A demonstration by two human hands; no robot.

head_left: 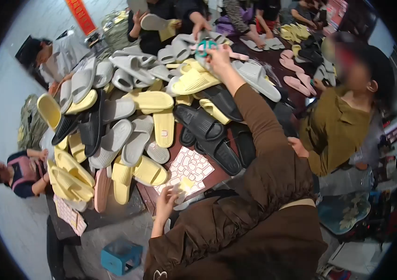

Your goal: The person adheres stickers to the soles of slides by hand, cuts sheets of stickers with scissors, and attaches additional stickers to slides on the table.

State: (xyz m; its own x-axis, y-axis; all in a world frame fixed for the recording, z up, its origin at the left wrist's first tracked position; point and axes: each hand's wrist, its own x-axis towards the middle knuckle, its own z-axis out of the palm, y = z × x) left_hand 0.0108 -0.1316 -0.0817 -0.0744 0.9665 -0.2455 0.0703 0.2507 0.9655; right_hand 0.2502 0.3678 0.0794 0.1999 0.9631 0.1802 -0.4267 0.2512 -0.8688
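Your right hand (220, 58) grips green scissors (205, 47) at upper centre, by the piled slippers (150, 101); your left hand (164, 205) curls beside the sticker sheet (191, 164), lower centre, its hold unclear

A dark reddish-brown bench (213, 176) carries a heaped, overlapping pile of slide sandals: yellow slides (154, 101), grey slides (111, 144) and black slides (201, 122), some tipped on their sides. One pink slide (101, 189) lies along the near left. A white sheet of red-outlined labels (191, 165) lies flat near the front edge; another label sheet (70, 214) sits at the left corner.
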